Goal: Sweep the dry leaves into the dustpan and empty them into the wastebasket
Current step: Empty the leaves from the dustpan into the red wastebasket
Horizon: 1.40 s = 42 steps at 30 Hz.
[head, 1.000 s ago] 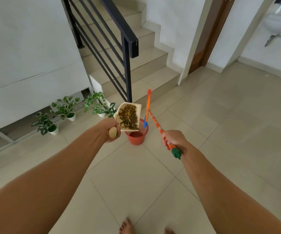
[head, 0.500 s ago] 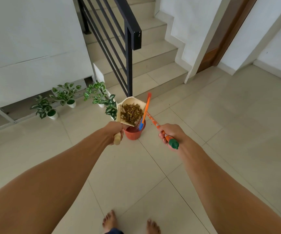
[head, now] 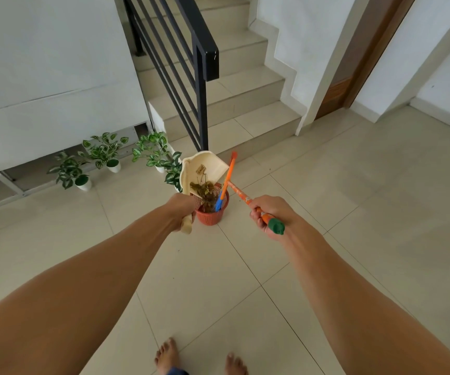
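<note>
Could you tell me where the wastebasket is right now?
The wastebasket stands on the floor at centre, below the tilted dustpan, near the stair railing.

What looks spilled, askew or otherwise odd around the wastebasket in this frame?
Nothing stands out. The cream plastic dustpan is tilted on purpose, tipping brown dry leaves into the red mesh wastebasket. One tiny dark speck lies on the beige tiled floor right of it.
</note>
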Motion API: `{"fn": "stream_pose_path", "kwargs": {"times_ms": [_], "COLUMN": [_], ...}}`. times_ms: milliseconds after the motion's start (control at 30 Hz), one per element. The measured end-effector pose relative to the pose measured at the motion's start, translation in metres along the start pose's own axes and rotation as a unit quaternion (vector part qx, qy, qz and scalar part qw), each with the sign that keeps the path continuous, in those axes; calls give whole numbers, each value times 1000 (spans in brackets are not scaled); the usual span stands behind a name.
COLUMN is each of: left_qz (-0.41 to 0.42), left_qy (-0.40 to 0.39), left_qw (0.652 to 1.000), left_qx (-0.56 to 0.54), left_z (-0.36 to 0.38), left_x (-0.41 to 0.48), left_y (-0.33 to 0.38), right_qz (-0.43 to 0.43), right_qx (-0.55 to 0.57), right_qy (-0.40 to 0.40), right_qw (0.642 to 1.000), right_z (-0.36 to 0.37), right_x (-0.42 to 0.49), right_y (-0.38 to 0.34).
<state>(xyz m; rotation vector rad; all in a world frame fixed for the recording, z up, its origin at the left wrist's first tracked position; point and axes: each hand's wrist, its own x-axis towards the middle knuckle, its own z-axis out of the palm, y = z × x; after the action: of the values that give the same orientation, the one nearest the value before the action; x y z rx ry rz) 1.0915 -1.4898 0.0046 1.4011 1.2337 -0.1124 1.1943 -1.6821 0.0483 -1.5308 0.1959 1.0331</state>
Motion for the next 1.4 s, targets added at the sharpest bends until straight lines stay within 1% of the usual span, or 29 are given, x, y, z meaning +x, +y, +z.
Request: {"fn": "stream_pose_path", "kwargs": {"times_ms": [233, 500, 567, 667, 767, 933, 1000, 1200, 1400], "left_qz": [8, 33, 37, 48, 50, 49, 43, 18, -12], "left_qy": [10, 26, 35, 45, 43, 36, 32, 26, 16], "left_qw": [1000, 998, 997, 995, 995, 995, 996, 999, 996], "left_qx": [14, 38, 55, 77, 78, 73, 64, -16, -90], "left_z": [4, 7, 9, 11, 14, 16, 16, 10, -7], "left_x": [-9, -19, -22, -27, -32, -39, -42, -49, -63], "left_y": [5, 17, 19, 21, 22, 24, 24, 25, 15], "right_qz": [12, 12, 13, 23, 35, 53, 53, 42, 33], "right_qx": [21, -1, -7, 13, 34, 26, 25, 25, 7], "right_qy": [-15, -7, -9, -15, -17, -23, -30, -45, -45], "right_qw": [1000, 1000, 1000, 1000, 999, 998, 998, 998, 998], "right_z": [-15, -35, -38, -41, -44, -44, -45, -46, -24], "right_x": [0, -8, -10, -10, -9, -6, -5, -6, -12], "right_y": [-7, -28, -28, -27, -24, -14, -10, -10, -8]}}
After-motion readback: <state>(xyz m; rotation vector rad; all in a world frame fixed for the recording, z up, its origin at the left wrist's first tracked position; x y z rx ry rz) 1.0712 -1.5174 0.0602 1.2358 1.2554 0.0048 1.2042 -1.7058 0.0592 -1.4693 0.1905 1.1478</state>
